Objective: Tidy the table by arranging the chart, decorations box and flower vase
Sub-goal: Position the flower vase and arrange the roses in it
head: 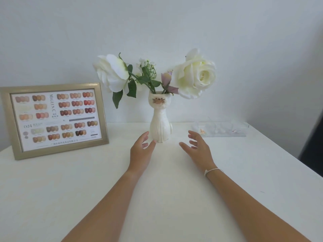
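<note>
Nearest the camera, two bare forearms reach forward over the desk [166, 198], a plain cream-white surface. The left hand [142, 151] has its fingers spread and relaxed, holding nothing; its fingertips come just beside the foot of the vase, and whether they touch it cannot be told. The right hand [196, 145], with a thin white string bracelet [212, 170] at the wrist, is likewise spread and empty, set a little apart from the vase on its other side.

Between them stands the white ceramic cat-shaped flower vase [160, 124], upright, holding large white artificial roses [194, 74] with green leaves and a small lilac bloom. The step in hand looks to be the vase: the next move probably calls for both hands to close gently round its narrow body and keep it upright, since the heavy blooms make it top-heavy.

To the left, the gold-framed nail colour chart [54, 119] stands propped, leaning back. To the right, near the rear edge, lies the clear plastic compartmented decorations box [221, 128] with small trinkets inside. Behind everything is a plain pale wall [174, 23]; a dark blurred shape [312, 137] sits at the far right.
</note>
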A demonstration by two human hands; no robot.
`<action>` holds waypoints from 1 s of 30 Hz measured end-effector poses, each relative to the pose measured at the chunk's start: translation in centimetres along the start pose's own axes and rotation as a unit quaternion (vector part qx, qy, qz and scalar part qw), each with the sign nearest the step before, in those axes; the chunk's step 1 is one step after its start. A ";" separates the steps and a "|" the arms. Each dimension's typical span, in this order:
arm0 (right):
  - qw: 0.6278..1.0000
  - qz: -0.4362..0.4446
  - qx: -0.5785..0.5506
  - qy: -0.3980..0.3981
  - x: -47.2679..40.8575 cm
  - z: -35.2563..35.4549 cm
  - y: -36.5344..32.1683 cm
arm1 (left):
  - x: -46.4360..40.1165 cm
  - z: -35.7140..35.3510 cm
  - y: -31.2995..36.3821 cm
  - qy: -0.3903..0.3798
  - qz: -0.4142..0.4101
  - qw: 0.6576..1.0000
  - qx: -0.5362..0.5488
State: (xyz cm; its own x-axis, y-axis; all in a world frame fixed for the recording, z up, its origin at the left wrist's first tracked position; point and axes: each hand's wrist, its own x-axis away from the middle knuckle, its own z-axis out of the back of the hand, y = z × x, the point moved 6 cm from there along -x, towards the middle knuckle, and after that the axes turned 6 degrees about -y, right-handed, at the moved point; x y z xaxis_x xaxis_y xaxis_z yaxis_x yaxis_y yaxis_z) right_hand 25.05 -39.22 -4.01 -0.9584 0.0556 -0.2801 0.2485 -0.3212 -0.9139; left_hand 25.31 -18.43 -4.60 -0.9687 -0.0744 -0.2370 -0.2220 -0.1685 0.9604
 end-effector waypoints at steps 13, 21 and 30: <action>0.998 0.016 -0.049 -0.031 -6.7 -5.9 0.1 | -6.5 -0.3 -1.3 -0.043 -0.020 0.999 0.000; 0.997 0.026 -0.056 -0.056 -8.6 -6.5 0.2 | -8.3 -0.9 -1.2 -0.050 -0.059 0.997 0.014; 0.996 0.020 -0.064 -0.063 -10.0 -6.5 0.9 | -9.3 -1.1 -1.5 -0.034 -0.067 0.997 0.023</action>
State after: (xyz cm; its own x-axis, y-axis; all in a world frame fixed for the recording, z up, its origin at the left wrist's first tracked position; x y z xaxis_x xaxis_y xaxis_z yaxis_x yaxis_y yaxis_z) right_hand 35.77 -33.96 -3.92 -0.9554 -0.0771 -0.2851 0.2949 -0.1970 -0.9350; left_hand 34.82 -18.58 -3.98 -0.9351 0.0136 -0.3540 -0.3528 -0.1270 0.9270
